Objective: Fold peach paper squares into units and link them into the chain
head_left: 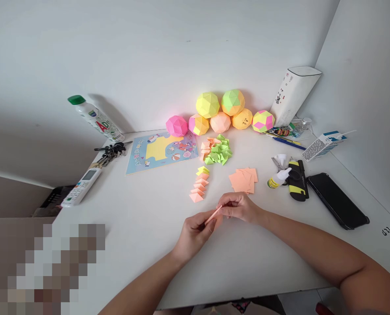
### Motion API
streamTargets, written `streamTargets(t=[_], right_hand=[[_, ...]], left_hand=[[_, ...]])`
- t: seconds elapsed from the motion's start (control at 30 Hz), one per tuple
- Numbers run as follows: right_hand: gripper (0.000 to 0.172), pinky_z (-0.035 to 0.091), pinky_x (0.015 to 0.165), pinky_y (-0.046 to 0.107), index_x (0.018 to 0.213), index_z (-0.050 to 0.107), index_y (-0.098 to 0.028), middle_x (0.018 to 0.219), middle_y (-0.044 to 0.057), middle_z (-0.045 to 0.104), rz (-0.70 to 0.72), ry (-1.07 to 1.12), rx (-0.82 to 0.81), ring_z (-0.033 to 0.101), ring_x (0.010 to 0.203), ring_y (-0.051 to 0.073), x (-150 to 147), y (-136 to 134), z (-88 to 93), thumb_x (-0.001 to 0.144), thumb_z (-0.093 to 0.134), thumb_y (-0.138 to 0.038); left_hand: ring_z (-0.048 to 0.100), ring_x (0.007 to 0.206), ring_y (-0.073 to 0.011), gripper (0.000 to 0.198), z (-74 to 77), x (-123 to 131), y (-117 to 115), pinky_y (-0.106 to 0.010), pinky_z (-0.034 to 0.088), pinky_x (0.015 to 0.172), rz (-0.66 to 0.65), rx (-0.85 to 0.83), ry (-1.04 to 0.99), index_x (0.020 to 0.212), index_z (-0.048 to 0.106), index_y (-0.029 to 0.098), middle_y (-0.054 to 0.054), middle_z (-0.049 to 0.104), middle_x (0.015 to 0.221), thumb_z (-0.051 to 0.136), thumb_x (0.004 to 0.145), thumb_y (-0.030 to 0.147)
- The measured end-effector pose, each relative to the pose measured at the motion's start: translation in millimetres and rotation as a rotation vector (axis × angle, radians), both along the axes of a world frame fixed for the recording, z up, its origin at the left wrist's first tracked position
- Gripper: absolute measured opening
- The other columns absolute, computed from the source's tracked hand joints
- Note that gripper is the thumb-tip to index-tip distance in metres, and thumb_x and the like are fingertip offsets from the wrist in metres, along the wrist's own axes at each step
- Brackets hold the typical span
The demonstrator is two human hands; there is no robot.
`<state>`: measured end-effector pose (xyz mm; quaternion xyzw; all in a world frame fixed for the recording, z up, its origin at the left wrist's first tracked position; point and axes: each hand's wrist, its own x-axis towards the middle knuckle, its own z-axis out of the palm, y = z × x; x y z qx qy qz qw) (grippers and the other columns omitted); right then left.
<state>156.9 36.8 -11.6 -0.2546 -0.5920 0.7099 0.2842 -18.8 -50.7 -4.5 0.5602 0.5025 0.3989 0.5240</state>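
Between my two hands is a small piece of peach paper [213,215], seen nearly edge-on, so its folds are hard to make out. My left hand [195,232] pinches its lower left end, and the fingers of my right hand [239,207] close on its upper right end. Just beyond my right hand lie several loose peach paper squares [243,180]. A row of folded paper units [199,187], peach with yellow at the far end, stretches away beyond my left hand. Farther back sits a pile of green and peach folded units [218,151].
Several colourful paper balls [208,105] are stacked against the wall. To the right are a glue bottle [278,179], a black-and-yellow tool [296,181], a phone [337,200] and a drink carton [322,146]. A booklet [137,153], keys [111,153], a remote [82,187] and a bottle [96,118] stand left.
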Motion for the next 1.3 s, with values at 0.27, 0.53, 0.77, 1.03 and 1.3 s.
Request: streamTargets(t=[0.27,0.53,0.77,1.03,1.3], right_hand=[[0.016,0.045,0.05,0.021,0.078,0.067,-0.014,0.074,0.002,0.061,0.005,0.023,-0.012,0.052,0.054,0.007,0.2,0.6,0.2,0.075,0.069,-0.03],[0.016,0.043,0.05,0.021,0.076,0.066,-0.014,0.07,0.0,0.06,-0.002,0.027,-0.055,0.051,0.053,0.008,-0.3,1.2,1.3,0.073,0.071,-0.029],[0.015,0.042,0.05,0.021,0.075,0.066,-0.014,0.068,0.0,0.06,-0.005,0.042,-0.058,0.051,0.053,0.008,0.0,0.7,1.7,0.075,0.068,-0.029],[0.026,0.04,0.05,0.022,0.086,0.062,-0.014,0.061,-0.001,0.053,-0.01,0.027,-0.015,0.052,0.053,0.009,1.4,-0.9,2.8,0.087,0.052,-0.039],[0.021,0.043,0.047,0.021,0.081,0.063,-0.014,0.07,0.001,0.059,-0.036,-0.06,0.201,0.055,0.053,0.009,-3.0,-8.6,1.7,0.084,0.058,-0.034]], left_hand=[[0.03,0.053,-0.0088,0.029,4.7,1.0,0.9,-0.021,0.028,0.047,0.008,-0.008,0.001,0.098,0.069,0.016,0.003,0.038,0.058,0.049,0.086,0.034],[0.031,0.053,-0.0087,0.033,-0.2,-0.2,-0.2,-0.021,0.028,0.046,0.011,-0.008,0.011,0.109,0.066,0.016,0.002,0.04,0.059,0.049,0.087,0.032],[0.029,0.052,-0.0084,0.033,-0.7,0.0,0.0,-0.021,0.026,0.045,0.006,-0.017,0.01,0.109,0.066,0.016,0.003,0.038,0.058,0.049,0.087,0.033],[0.031,0.049,-0.0075,0.031,-0.5,-2.1,3.2,-0.021,0.028,0.044,0.009,-0.136,-0.065,0.091,0.068,0.014,0.004,0.038,0.054,0.049,0.086,0.038],[0.035,0.051,-0.0072,0.029,1.5,-2.2,2.8,-0.02,0.029,0.046,0.041,-0.192,-0.068,0.083,0.066,0.013,0.003,0.046,0.059,0.056,0.081,0.041]])
